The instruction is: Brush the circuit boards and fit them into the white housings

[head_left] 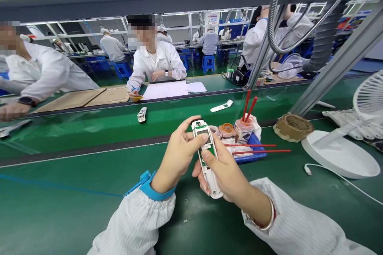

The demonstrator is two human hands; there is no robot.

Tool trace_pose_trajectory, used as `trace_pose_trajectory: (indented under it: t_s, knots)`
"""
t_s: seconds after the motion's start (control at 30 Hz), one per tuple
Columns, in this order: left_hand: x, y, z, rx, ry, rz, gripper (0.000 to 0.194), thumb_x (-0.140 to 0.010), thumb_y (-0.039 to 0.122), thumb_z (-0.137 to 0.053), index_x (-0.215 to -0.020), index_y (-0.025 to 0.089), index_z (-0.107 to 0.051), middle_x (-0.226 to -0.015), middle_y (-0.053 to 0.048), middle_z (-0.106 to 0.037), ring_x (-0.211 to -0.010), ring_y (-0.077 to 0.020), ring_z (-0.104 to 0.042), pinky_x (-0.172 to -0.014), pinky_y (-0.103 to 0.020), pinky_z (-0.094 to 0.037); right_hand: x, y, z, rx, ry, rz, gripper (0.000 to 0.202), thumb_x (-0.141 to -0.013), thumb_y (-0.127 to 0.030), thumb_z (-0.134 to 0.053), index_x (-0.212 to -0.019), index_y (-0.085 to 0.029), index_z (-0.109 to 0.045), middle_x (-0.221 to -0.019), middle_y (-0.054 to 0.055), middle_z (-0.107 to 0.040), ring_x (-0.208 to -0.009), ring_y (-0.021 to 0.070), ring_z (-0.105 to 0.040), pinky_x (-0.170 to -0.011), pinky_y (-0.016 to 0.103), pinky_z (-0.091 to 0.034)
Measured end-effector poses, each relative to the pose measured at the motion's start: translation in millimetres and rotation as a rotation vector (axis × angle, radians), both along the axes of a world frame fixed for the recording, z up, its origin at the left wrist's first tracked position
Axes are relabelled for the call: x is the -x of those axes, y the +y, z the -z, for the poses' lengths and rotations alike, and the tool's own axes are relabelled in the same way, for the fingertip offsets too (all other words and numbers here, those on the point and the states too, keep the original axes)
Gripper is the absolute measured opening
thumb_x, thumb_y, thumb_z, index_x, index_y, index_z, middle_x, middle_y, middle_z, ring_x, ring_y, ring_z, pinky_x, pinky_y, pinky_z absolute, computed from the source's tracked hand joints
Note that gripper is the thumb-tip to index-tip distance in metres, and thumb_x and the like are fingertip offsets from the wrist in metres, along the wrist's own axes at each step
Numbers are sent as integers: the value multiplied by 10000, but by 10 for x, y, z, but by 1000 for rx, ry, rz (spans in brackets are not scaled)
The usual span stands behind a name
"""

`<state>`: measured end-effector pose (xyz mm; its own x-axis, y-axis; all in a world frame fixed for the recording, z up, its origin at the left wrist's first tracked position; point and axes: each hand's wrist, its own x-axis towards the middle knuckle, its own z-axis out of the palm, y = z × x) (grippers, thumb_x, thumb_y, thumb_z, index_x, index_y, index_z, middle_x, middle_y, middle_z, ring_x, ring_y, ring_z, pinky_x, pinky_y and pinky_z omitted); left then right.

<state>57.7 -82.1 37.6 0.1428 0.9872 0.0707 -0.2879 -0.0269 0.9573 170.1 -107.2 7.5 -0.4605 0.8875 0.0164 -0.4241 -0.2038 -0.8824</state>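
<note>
Both my hands grip a long white handheld device [214, 185] with its inside exposed. A green circuit board and a small grey screen show in its housing. My left hand [181, 149] closes on the upper end, thumb lying over the screen. Around the middle and lower right side wraps my right hand [226, 169], its thumb pressed on the board below the screen. The device tilts, its dark top end pointing away from me. Just behind my right hand stands a blue tray [251, 157] holding small bottles [243, 129] and red sticks [260, 151].
On the green belt ahead lie another white device [142, 115] and a white cover [222, 106]. To the right are a tape roll [293, 127], a white fan [341, 153] and a cable [338, 171]. A co-worker [158, 63] sits across the belt. A blue cord trails from my left wristband.
</note>
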Motion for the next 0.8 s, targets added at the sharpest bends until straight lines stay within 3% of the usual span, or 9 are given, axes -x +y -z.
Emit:
trace_pose_trajectory:
  t_s: [0.1,0.2,0.27,0.33,0.43,0.53,0.67,0.8]
  knots:
    - [-6,53,40,20,20,11,567,-689,243,-686,-1205,187,-458,-604,38,-600,-456,-80,-518,-465,-179,-417,11,47,13,39,-4,-5,584,-882,-387,-458,-1364,-317,-137,-590,-36,-570,-352,101,-475,-313,181,-383]
    - [106,274,147,-6,80,-34,592,-716,271,-657,-1253,177,-428,-626,27,-606,-483,-94,-546,-479,-194,-434,-105,105,36,96,-83,-30,628,-868,-389,-506,-1380,-308,-150,-886,34,-629,-638,124,-621,-565,262,-524]
    - [281,543,260,-21,188,-191,653,-734,276,-629,-1316,167,-351,-683,1,-634,-586,-134,-608,-543,-229,-475,-284,131,63,154,-137,-41,688,-846,-397,-548,-1390,-320,-133,-1217,78,-516,-954,145,-595,-822,325,-499]
    - [516,877,392,18,469,-414,688,-769,289,-577,-1362,150,-257,-765,-37,-668,-693,-161,-640,-606,-251,-495,-521,154,101,255,-149,-64,701,-834,-394,-569,-1389,-314,-148,-1337,100,-417,-1043,184,-562,-886,379,-467]
    - [851,1402,585,69,644,-579,641,-759,266,-575,-1302,48,-314,-885,-126,-665,-792,-205,-638,-665,-287,-490,-878,207,174,458,-23,-9,545,-864,-376,-521,-1336,-240,-287,-1286,132,-478,-1001,236,-589,-845,415,-482]
    - [1004,1879,735,81,818,-647,590,-747,254,-595,-1267,71,-385,-945,-140,-655,-850,-242,-626,-718,-324,-476,-1100,272,253,605,87,108,411,-878,-330,-492,-1244,-173,-391,-1235,139,-524,-903,207,-617,-757,358,-517]
    - [889,2424,860,17,1038,-632,484,-804,251,-568,-1248,114,-433,-1067,-128,-614,-1004,-240,-568,-874,-393,-422,-1160,323,348,696,127,187,351,-853,-285,-529,-1162,-133,-466,-1133,116,-589,-779,159,-619,-677,312,-528]
    - [673,2758,974,-9,1207,-561,342,-842,325,-538,-1130,141,-526,-1098,-91,-579,-1003,-221,-554,-874,-442,-428,-1131,353,422,758,119,188,305,-830,-270,-560,-1081,-97,-535,-958,98,-644,-683,140,-612,-653,296,-526]
